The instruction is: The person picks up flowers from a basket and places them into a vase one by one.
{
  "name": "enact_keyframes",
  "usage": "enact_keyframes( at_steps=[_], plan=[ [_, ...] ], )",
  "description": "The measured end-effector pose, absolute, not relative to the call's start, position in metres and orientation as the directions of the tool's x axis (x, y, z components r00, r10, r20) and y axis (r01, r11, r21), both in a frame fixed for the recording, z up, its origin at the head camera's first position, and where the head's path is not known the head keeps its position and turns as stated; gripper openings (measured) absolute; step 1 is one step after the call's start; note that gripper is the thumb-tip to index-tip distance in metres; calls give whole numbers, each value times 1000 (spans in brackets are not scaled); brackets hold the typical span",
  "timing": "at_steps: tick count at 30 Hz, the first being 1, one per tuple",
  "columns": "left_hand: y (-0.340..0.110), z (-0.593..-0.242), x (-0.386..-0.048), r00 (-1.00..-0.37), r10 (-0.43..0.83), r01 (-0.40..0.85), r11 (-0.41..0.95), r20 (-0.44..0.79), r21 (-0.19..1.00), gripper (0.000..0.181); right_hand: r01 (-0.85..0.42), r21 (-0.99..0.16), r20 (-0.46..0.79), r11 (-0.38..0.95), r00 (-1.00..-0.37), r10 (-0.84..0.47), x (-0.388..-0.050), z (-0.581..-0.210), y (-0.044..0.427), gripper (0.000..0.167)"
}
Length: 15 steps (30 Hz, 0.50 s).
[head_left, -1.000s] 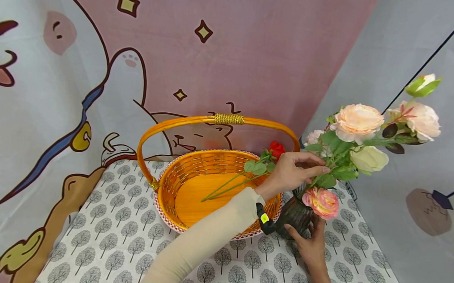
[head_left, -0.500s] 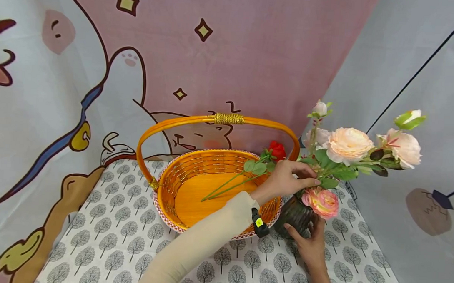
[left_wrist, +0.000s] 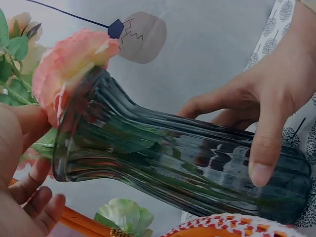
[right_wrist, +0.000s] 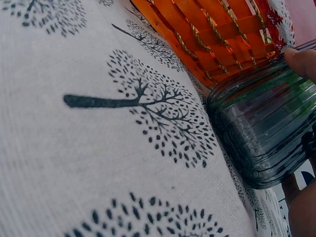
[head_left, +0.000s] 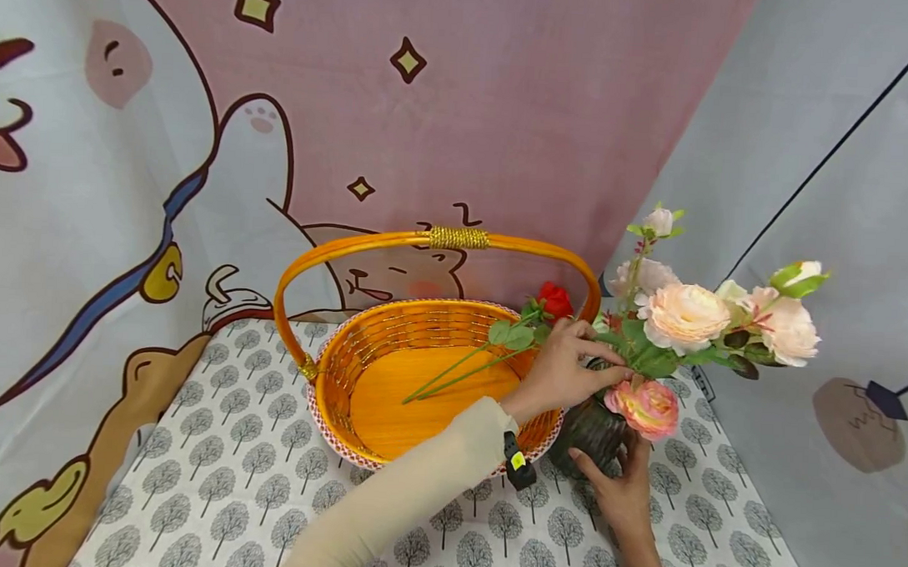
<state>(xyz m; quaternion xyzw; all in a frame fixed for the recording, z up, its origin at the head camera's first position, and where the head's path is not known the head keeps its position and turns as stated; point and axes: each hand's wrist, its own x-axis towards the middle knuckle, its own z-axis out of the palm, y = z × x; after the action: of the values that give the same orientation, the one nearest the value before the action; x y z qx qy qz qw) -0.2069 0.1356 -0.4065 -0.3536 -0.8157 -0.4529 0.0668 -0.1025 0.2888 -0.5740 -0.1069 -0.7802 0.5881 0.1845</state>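
Note:
In the head view my left hand pinches the stems of a bunch of artificial flowers just above the mouth of a dark ribbed glass vase. Large peach blooms lean out to the right, and a pink rose-like bloom hangs over the rim. Low on the vase, my right hand grips its side, thumb in front. Through the glass in the left wrist view, green stems run down inside. The right wrist view has the vase base and part of my right thumb.
Left of the vase stands an orange woven basket with a tall arched handle. A red rose lies across its right side, stems inside. The tree-print cloth covers the table, backed by a cartoon curtain.
The flower bunch has sunk toward the vase, its blooms dropping and shifting left. My left hand has come down slightly with it. The right hand and vase have stayed put.

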Motion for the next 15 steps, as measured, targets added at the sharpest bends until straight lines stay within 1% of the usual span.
enact_keyframes(
  at_steps=[5, 7, 11, 15],
  plan=[
    [136, -411, -205, -790, 506, 565, 381, 347, 732, 14, -48, -957, 161, 286, -909, 386, -103, -574, 289, 115],
    [135, -412, -204, -806, 496, 532, 366, 323, 764, 14, -43, -957, 157, 288, -909, 385, -102, -574, 289, 114],
    [132, -413, -204, -824, 473, 483, 295, 313, 825, 12, -43, -956, 158, 290, -909, 385, -102, -575, 289, 113],
    [129, -413, -205, -835, 462, 449, 256, 299, 856, 13, -40, -955, 157, 292, -909, 387, -103, -574, 290, 112]
  ],
)
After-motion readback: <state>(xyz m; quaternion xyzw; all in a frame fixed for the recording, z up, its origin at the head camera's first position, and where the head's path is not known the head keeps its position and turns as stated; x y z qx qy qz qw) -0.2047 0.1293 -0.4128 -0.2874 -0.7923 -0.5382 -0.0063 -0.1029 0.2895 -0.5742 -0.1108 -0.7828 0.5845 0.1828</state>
